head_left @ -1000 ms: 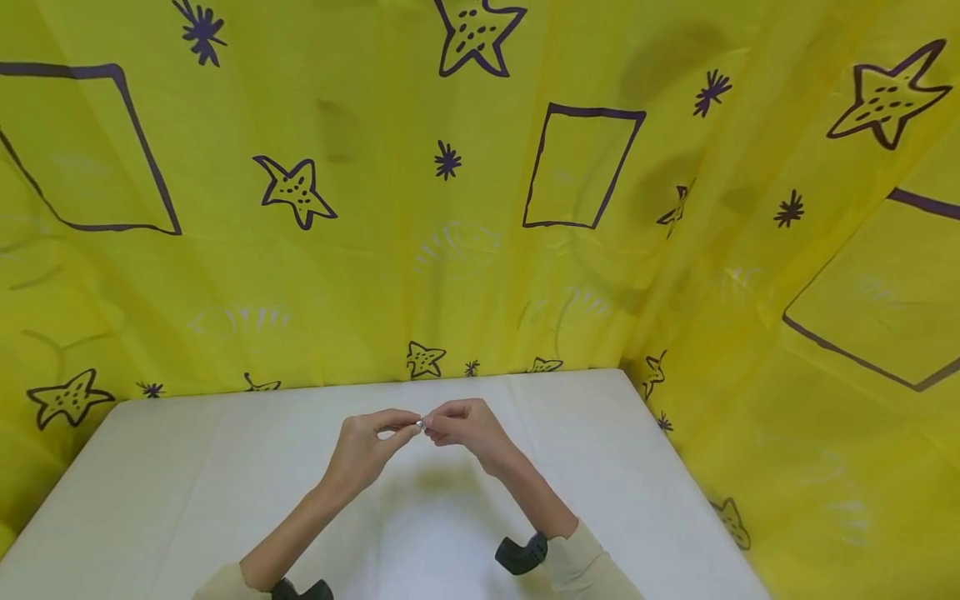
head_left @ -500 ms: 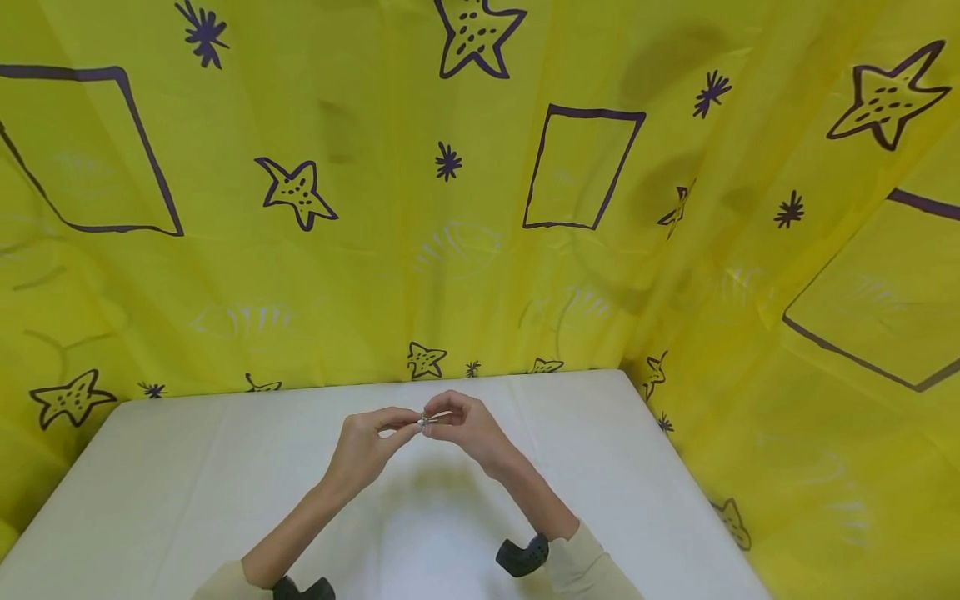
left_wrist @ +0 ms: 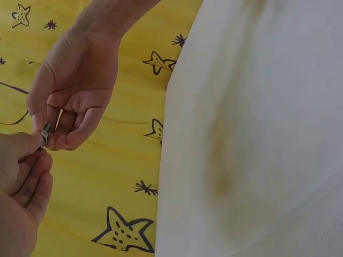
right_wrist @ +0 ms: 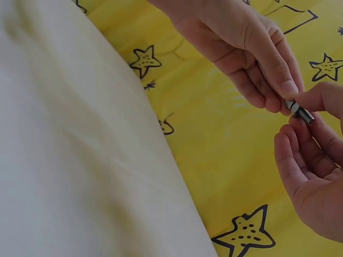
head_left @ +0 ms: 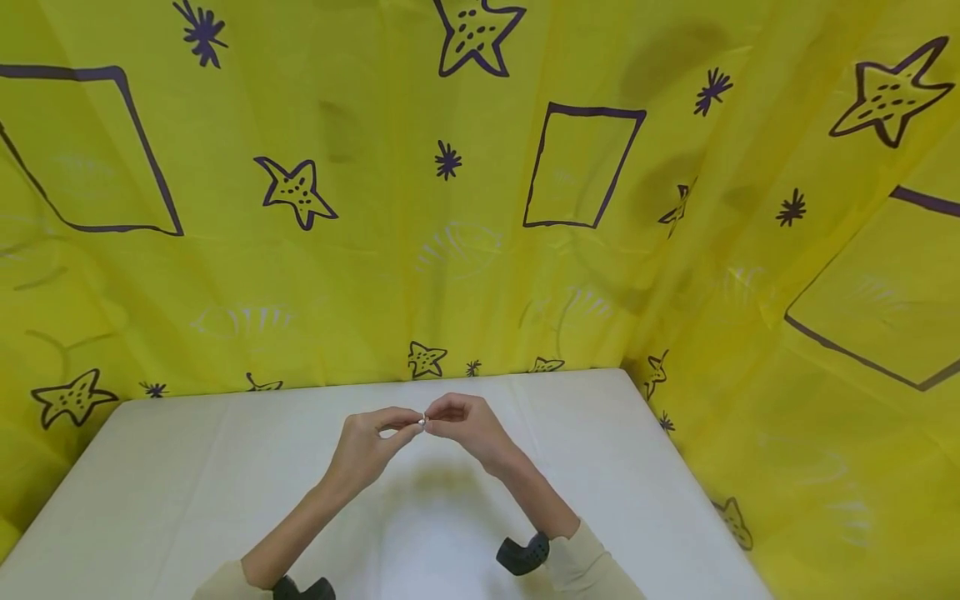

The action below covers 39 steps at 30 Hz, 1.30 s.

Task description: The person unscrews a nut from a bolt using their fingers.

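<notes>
Head view: bolt [head_left: 423,422] sits toward 7 o'clock from centre, mostly buried in fingertips, only a silvery glint, shape unreadable. Left black wrist unit [head_left: 303,588] and both cream sleeves run off the bottom edge. Smooth white tabletop [head_left: 187,475] below; creased yellow cloth [head_left: 375,283] behind, dark line-drawn starfish and rectangles, some cut at the frame edges. Left hand [head_left: 367,446] comes in from 7 o'clock, thumb and finger pinching one end of the bolt; right hand [head_left: 471,429] from 5 o'clock, fingertips against the other. Left wrist view: bolt at 9 o'clock, part-covered by the left thumb; left hand cropped by the frame. Short grey shank tips toward 1 o'clock; right thumb and fingers close at it. Right wrist view: clearest, bolt at 3 o'clock. Head end hidden in left pinch, hex-edged metal band next, threaded shank bare toward 4 o'clock. Right hand cropped, digits gripping either side of the band.
</notes>
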{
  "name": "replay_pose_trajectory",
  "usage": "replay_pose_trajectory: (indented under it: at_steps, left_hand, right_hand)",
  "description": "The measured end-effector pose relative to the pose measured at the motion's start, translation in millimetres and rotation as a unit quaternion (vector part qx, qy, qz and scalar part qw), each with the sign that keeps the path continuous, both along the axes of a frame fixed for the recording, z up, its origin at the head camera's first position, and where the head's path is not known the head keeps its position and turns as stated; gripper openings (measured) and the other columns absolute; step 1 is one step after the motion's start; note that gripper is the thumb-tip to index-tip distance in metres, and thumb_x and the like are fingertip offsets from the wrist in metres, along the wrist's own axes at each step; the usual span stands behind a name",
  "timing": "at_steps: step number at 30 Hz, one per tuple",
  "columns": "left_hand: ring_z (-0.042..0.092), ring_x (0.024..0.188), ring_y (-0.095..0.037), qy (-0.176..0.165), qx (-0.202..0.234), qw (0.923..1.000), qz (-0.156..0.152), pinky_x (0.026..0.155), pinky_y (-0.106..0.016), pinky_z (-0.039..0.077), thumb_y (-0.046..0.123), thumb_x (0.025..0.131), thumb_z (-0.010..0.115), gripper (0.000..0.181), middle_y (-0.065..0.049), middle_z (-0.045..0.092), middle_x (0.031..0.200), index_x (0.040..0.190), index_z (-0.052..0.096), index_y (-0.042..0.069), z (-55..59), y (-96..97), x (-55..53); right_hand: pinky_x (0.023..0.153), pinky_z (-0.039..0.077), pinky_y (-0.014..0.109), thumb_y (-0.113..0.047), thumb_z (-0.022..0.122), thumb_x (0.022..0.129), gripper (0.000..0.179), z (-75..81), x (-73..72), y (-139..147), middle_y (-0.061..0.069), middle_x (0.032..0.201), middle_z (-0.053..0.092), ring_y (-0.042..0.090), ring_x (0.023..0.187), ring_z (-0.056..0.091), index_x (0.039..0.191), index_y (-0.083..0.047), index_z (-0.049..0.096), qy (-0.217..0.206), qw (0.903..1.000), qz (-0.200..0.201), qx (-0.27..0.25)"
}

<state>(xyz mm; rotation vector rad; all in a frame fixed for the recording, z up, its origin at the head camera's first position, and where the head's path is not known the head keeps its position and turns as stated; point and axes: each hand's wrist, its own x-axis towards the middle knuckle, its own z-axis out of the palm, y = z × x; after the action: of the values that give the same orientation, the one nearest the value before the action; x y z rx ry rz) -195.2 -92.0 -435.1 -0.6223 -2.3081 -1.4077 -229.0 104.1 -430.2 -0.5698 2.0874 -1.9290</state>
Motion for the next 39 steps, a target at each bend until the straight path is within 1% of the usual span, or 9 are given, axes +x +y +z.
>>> replay_pose_trajectory:
  at_steps: [2, 5, 10, 16, 22, 28, 33, 35, 39]
  left_hand:
    - [0.072, 0.084, -0.013, 0.001, -0.001, 1.0, -0.002, 0.075, -0.03, 0.059, 0.003, 0.084, 0.079, 0.013, 0.002, 0.075, 0.091, 0.097, 0.078, 0.007, 0.4, 0.9, -0.2]
    - [0.071, 0.084, -0.013, -0.005, 0.0, 1.0, -0.003, 0.076, -0.033, 0.059, 0.003, 0.084, 0.079, 0.013, 0.002, 0.075, 0.091, 0.096, 0.078, 0.008, 1.6, 2.1, -0.1]
    - [0.071, 0.084, -0.015, -0.012, -0.003, 0.9999, 0.006, 0.078, -0.036, 0.059, 0.002, 0.083, 0.08, 0.014, 0.002, 0.075, 0.091, 0.096, 0.078, 0.008, 1.6, 1.6, 0.3]
    - [0.072, 0.084, -0.017, -0.021, -0.001, 0.9997, 0.015, 0.078, -0.038, 0.06, 0.002, 0.084, 0.079, 0.013, 0.002, 0.075, 0.09, 0.095, 0.078, 0.008, 1.0, -1.2, 1.6]
    - [0.072, 0.085, -0.017, -0.011, -0.002, 0.9999, 0.012, 0.079, -0.042, 0.059, 0.002, 0.084, 0.079, 0.014, 0.001, 0.075, 0.091, 0.096, 0.078, 0.007, 0.1, -2.1, 1.2]
    - [0.071, 0.084, -0.015, 0.007, -0.006, 0.9999, 0.008, 0.077, -0.038, 0.059, 0.002, 0.084, 0.079, 0.014, 0.003, 0.075, 0.09, 0.096, 0.078, 0.008, 0.2, -1.9, 0.5]
    - [0.071, 0.084, -0.014, 0.002, -0.003, 1.0, 0.001, 0.077, -0.038, 0.059, 0.003, 0.085, 0.079, 0.012, 0.003, 0.075, 0.09, 0.096, 0.078, 0.008, 0.9, -1.5, 1.1]
    - [0.071, 0.084, -0.014, -0.001, -0.005, 1.0, 0.002, 0.078, -0.039, 0.059, 0.003, 0.084, 0.079, 0.013, 0.003, 0.075, 0.09, 0.096, 0.077, 0.008, 0.8, -1.6, 1.4]
    - [0.07, 0.084, -0.014, -0.009, -0.012, 0.9999, 0.008, 0.078, -0.039, 0.059, 0.003, 0.084, 0.079, 0.013, 0.003, 0.075, 0.09, 0.095, 0.078, 0.008, -0.3, -2.4, 1.3]
  right_hand:
    - [0.085, 0.055, 0.033, -0.004, 0.07, 0.092, 0.014, 0.5, 0.8, -0.4, 0.005, 0.096, 0.07, 0.023, 0.09, 0.067, 0.103, 0.004, 0.069, 0.015, 0.9999, -0.002, 0.002]
    - [0.083, 0.056, 0.031, -0.001, 0.068, 0.091, 0.01, 0.6, 2.0, -1.1, 0.004, 0.095, 0.068, 0.017, 0.087, 0.066, 0.101, 0.004, 0.068, 0.032, 0.9995, -0.004, 0.003]
    - [0.086, 0.056, 0.033, 0.0, 0.067, 0.091, 0.01, 0.0, 2.5, -1.0, 0.007, 0.098, 0.065, 0.021, 0.094, 0.066, 0.101, 0.003, 0.065, 0.055, 0.9984, 0.007, 0.006]
    - [0.09, 0.055, 0.036, -0.006, 0.064, 0.096, 0.018, 0.4, 1.4, 4.2, 0.014, 0.109, 0.062, 0.028, 0.102, 0.065, 0.111, 0.004, 0.06, 0.034, 0.9994, -0.004, 0.002]
    - [0.083, 0.058, 0.034, -0.018, 0.064, 0.099, 0.025, 1.4, -0.9, -0.7, 0.011, 0.093, 0.07, 0.032, 0.089, 0.067, 0.106, 0.005, 0.068, 0.003, 0.9996, -0.011, 0.027]
    - [0.083, 0.057, 0.033, -0.011, 0.068, 0.095, 0.015, 5.7, 2.0, -2.8, 0.011, 0.095, 0.072, 0.035, 0.09, 0.068, 0.103, 0.001, 0.072, 0.02, 0.9989, 0.001, 0.042]
    - [0.085, 0.055, 0.033, -0.005, 0.07, 0.093, 0.013, 6.6, 3.7, -1.1, 0.005, 0.098, 0.069, 0.026, 0.094, 0.067, 0.103, 0.002, 0.07, 0.043, 0.9984, 0.009, 0.037]
    - [0.086, 0.055, 0.033, -0.003, 0.07, 0.092, 0.012, 5.4, 4.4, -1.0, 0.003, 0.098, 0.068, 0.021, 0.095, 0.067, 0.102, 0.004, 0.069, 0.04, 0.9988, 0.009, 0.027]
    - [0.087, 0.056, 0.034, -0.001, 0.07, 0.091, 0.013, 2.9, 5.4, -2.2, 0.004, 0.098, 0.066, 0.021, 0.099, 0.066, 0.102, 0.005, 0.065, 0.032, 0.9994, 0.013, 0.009]
